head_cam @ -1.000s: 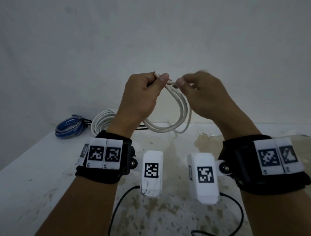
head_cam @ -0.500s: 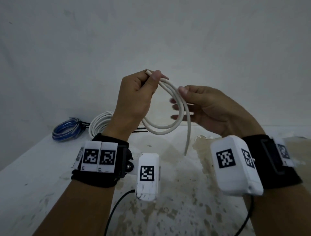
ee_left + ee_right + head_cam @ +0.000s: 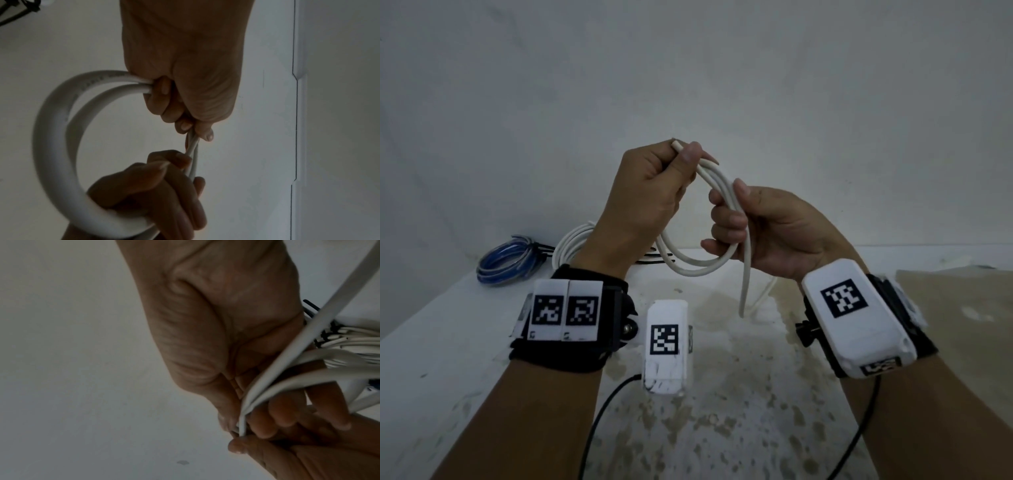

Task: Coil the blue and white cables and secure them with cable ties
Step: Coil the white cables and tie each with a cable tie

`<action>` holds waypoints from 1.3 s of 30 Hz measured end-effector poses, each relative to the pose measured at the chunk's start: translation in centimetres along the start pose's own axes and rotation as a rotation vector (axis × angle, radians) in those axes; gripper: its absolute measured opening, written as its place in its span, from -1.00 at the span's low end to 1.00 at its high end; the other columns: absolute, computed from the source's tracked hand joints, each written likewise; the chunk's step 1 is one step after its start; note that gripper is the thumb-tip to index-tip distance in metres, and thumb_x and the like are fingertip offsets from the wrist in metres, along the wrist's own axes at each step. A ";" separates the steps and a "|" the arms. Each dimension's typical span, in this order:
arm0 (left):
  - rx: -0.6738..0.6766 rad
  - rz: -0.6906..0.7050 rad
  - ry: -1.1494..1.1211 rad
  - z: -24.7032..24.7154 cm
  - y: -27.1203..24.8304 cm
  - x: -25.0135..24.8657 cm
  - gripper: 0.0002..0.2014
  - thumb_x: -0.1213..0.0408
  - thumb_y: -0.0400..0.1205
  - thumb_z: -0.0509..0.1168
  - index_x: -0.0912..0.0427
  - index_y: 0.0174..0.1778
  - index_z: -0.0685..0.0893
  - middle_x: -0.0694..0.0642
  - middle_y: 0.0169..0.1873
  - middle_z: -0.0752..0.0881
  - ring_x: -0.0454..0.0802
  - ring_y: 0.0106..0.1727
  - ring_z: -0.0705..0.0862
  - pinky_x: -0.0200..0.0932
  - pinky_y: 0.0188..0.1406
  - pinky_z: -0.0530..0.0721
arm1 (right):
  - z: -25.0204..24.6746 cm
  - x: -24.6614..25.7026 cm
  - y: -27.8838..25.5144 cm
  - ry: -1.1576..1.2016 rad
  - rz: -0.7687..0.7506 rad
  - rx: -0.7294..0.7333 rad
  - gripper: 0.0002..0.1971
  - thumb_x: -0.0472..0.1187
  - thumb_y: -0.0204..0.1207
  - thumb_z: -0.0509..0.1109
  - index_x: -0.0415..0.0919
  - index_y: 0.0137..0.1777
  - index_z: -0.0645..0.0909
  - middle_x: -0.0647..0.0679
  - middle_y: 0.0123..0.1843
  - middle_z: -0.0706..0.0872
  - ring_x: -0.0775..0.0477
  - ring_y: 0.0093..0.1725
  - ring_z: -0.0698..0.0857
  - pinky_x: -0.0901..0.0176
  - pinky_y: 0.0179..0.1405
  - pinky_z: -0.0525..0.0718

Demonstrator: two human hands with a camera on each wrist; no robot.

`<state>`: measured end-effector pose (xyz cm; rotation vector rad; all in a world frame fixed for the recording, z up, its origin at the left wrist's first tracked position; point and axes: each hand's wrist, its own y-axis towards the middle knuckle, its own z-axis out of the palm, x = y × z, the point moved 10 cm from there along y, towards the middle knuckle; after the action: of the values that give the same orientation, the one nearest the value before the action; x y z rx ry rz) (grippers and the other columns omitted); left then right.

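Observation:
I hold a small coil of white cable [image 3: 702, 270] above the table in the head view. My left hand [image 3: 688, 161] pinches the top of the loops, and one cut end sticks up past the thumb. My right hand [image 3: 726, 205] is turned palm up just below, thumb and curled fingers wrapped round the strands on the coil's right side. The loose tail [image 3: 743, 291] hangs down from it. In the left wrist view the white loop [image 3: 53, 129] curves between both hands. A blue coil [image 3: 506, 260] lies at the table's far left.
A second white coil [image 3: 571, 245] lies behind my left wrist, with black cable ties [image 3: 654, 258] next to it; the right wrist view shows this tied white coil [image 3: 353, 340]. The stained white table [image 3: 722, 428] meets a plain wall at the back. Black sensor leads trail from both wrists.
My right hand left the top of the coil, turned palm up, dropped lower and closed its fingers round the strands. The left hand keeps its pinch; the tail now hangs free.

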<state>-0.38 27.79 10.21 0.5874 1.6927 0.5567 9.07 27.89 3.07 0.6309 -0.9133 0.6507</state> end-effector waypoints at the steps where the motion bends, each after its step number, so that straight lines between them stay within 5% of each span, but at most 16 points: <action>1: -0.002 0.003 0.026 -0.2 0.1 0.0 -0.72 0.19 0.76 0.20 0.22 -0.08 0.77 0.12 -0.52 0.35 -0.10 -0.58 0.23 -0.27 -0.62 0.22 | 0.0 0.0 0.0 -0.003 0.004 -0.002 -0.76 -0.13 0.61 0.25 -0.31 0.10 0.55 -0.02 -0.37 0.55 0.04 -0.37 0.56 -0.06 0.06 0.72; 4: -0.012 0.038 0.136 -0.6 0.2 -0.3 -0.71 0.17 0.75 0.22 0.22 -0.09 0.79 -0.09 -0.56 0.46 -0.21 -0.56 0.36 -0.37 -0.52 0.34 | 0.2 0.0 0.2 -0.045 0.039 -0.037 -0.69 -0.10 0.63 0.19 -0.32 0.17 0.59 -0.01 -0.36 0.49 0.05 -0.37 0.48 -0.04 0.07 0.66; 11: 0.045 0.084 0.284 1.4 -0.3 -0.8 -0.68 0.22 0.74 0.24 0.33 -0.22 0.75 -0.15 -0.47 0.70 -0.28 -0.44 0.59 -0.40 -0.33 0.47 | -0.4 0.3 0.3 -0.177 0.132 -0.280 -0.59 0.08 0.73 0.09 -0.15 -0.23 0.51 0.05 -0.47 0.25 0.13 -0.61 0.19 0.28 -0.59 0.31; 14: 0.026 0.084 0.300 1.4 -0.2 -0.6 -0.65 0.17 0.73 0.24 0.31 -0.26 0.74 -0.01 -0.40 0.74 -0.16 -0.36 0.64 -0.21 -0.25 0.55 | -1.0 0.6 0.3 -0.148 0.106 -0.352 -0.55 0.06 0.74 0.03 -0.17 -0.29 0.49 0.06 -0.53 0.19 0.14 -0.66 0.10 0.30 -0.66 0.05; 19: -0.032 0.072 0.287 1.1 -0.1 -0.4 -0.63 0.13 0.72 0.24 0.31 -0.28 0.71 0.26 -0.35 0.75 0.34 -0.26 0.66 0.14 -0.20 0.63 | -0.8 0.8 0.3 -0.143 0.070 -0.323 -0.62 -0.04 0.73 0.06 -0.18 -0.26 0.49 0.06 -0.51 0.18 0.13 -0.62 0.06 0.30 -0.67 0.06; 23: -0.043 0.065 0.262 1.4 -0.1 -0.2 -0.67 0.22 0.74 0.23 0.29 -0.28 0.72 -0.15 -0.53 0.66 -0.18 -0.50 0.49 -0.27 -0.40 0.46 | -1.3 1.5 -0.1 -0.231 0.044 -0.414 -0.62 -0.04 0.75 0.07 -0.17 -0.28 0.46 0.07 -0.56 0.22 0.13 -0.66 0.09 0.31 -0.69 0.03; 25: -0.064 0.058 0.247 1.4 -0.1 0.1 -0.69 0.20 0.74 0.23 0.23 -0.26 0.73 -0.17 -0.55 0.62 -0.21 -0.52 0.42 -0.30 -0.44 0.40 | -1.5 2.1 -0.3 -0.324 0.002 -0.506 -0.61 -0.05 0.75 0.09 -0.16 -0.31 0.44 0.05 -0.57 0.25 0.12 -0.67 0.11 0.32 -0.70 0.05; 32: -0.089 -0.372 -0.274 1.4 -0.8 4.8 -0.55 0.06 0.83 -0.02 0.24 -0.09 0.68 0.03 -0.53 0.48 -0.09 -0.59 0.41 -0.22 -0.56 0.52 | -2.9 3.7 -1.2 -0.113 -0.172 -0.625 -0.60 -0.09 0.75 0.06 -0.16 -0.34 0.42 0.04 -0.59 0.26 0.09 -0.68 0.13 0.28 -0.70 0.09; 35: -0.176 -0.515 -0.567 2.7 -1.5 6.4 -0.61 0.07 0.81 0.05 0.23 -0.09 0.66 -0.05 -0.58 0.33 -0.19 -0.65 0.24 -0.33 -0.71 0.28 | -3.1 3.7 -1.2 -0.144 -0.189 -0.637 -0.60 -0.09 0.75 0.07 -0.19 -0.32 0.46 0.04 -0.59 0.28 0.08 -0.67 0.15 0.25 -0.69 0.14; 39: -0.312 -0.554 -0.553 1.7 -1.7 7.1 -0.65 0.09 0.78 0.15 0.25 -0.12 0.70 -0.07 -0.59 0.33 -0.20 -0.66 0.17 -0.33 -0.75 0.12 | -2.9 3.3 -0.6 -0.229 -0.175 -0.602 -0.60 -0.08 0.74 0.08 -0.23 -0.27 0.54 0.03 -0.58 0.27 0.07 -0.66 0.17 0.24 -0.62 0.24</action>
<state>-0.09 31.22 3.50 0.0205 1.1359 0.2154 12.52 30.40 4.41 0.2384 -1.1844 0.1256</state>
